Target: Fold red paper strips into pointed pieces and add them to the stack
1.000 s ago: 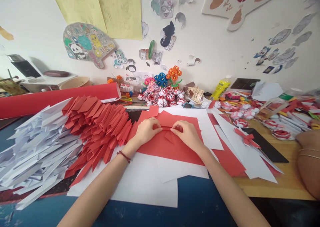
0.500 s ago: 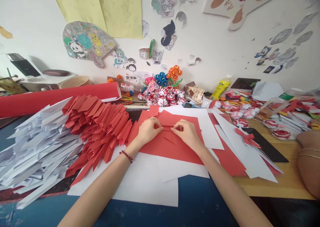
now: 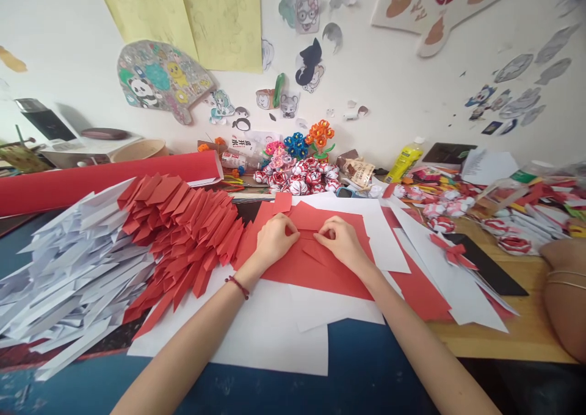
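Observation:
Between my two hands runs a narrow red paper strip (image 3: 307, 234), one end pinched by each. My left hand (image 3: 277, 239) has thumb and fingertips closed on its left end. At the right end, my right hand (image 3: 339, 240) grips it the same way. Beneath them lies a red paper sheet (image 3: 320, 277), on which a loose red piece (image 3: 314, 255) rests just below the strip. White paper (image 3: 274, 335) spreads under the red sheet. Left of my left hand is a large heap of folded red paper pieces (image 3: 183, 226), beside folded white ones (image 3: 82, 281).
Paper flowers in red and white (image 3: 304, 174) are piled by the wall. A yellow bottle (image 3: 405, 160) stands behind on the right. A red roll (image 3: 110, 174) lies at the back left. Another person's arm (image 3: 565, 293) rests at the right edge.
Both hands hold almost the same pose on the red strip. The view has shifted very slightly; nothing has been let go or picked up.

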The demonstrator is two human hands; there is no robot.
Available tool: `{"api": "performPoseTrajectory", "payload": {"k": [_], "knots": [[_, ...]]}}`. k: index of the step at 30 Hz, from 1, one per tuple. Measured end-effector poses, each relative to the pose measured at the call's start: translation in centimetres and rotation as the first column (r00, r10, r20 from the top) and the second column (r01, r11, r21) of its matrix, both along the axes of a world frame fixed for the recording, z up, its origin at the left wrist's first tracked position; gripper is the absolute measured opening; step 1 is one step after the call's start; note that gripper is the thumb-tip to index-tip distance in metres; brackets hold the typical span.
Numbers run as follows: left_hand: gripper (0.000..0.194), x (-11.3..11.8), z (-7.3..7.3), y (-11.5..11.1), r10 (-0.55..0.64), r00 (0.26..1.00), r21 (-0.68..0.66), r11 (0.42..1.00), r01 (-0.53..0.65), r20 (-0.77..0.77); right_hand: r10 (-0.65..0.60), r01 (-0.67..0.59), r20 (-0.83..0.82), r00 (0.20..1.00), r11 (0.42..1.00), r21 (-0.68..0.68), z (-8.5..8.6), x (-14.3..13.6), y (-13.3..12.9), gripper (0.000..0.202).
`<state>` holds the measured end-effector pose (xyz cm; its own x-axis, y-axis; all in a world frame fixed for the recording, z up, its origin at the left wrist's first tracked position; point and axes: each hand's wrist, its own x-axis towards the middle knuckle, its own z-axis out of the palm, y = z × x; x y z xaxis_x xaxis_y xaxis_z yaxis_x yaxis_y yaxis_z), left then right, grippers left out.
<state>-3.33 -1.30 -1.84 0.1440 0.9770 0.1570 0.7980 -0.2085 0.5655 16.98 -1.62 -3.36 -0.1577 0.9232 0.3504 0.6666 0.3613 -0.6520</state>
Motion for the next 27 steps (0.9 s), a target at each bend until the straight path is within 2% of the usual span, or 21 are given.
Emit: {"api": "performPoseTrajectory", "payload": {"k": [5, 10, 13, 16, 20, 27], "knots": [[0.007, -0.1, -0.1, 0.1, -0.026, 1.000, 0.017, 1.000, 0.026, -0.009, -0.018, 0.018, 0.031, 0.999, 1.000, -0.008, -0.2, 0.2, 0.1, 0.014], [0.016, 0.0, -0.4, -0.2, -0.077, 0.996, 0.149, 0.985, 0.082, -0.036, -0.029, 0.028, 0.024, 0.999, 1.000, 0.006, -0.4, 0.5, 0.2, 0.015], [0.024, 0.1, -0.6, -0.4, -0.123, 0.985, 0.244, 0.958, 0.149, -0.118, -0.019, 0.019, 0.021, 1.000, 1.000, -0.004, -0.5, 0.5, 0.3, 0.013], [0.029, -0.2, -0.7, -0.2, -0.216, 0.957, 0.291, 0.919, 0.266, -0.192, -0.023, 0.024, 0.027, 0.999, 1.000, -0.017, -0.6, 0.6, 0.5, 0.011], [0.030, -1.5, -0.6, 0.6, -0.318, 0.908, 0.312, 0.863, 0.397, -0.273, -0.020, 0.021, 0.032, 0.999, 0.999, -0.033, -0.7, 0.7, 0.6, 0.010], [0.038, -3.1, 0.0, 1.5, -0.388, 0.843, 0.277, 0.821, 0.500, -0.372, -0.002, 0.001, -0.011, 1.000, 0.995, -0.096, 0.0, 0.9, 0.5, 0.008]]}}
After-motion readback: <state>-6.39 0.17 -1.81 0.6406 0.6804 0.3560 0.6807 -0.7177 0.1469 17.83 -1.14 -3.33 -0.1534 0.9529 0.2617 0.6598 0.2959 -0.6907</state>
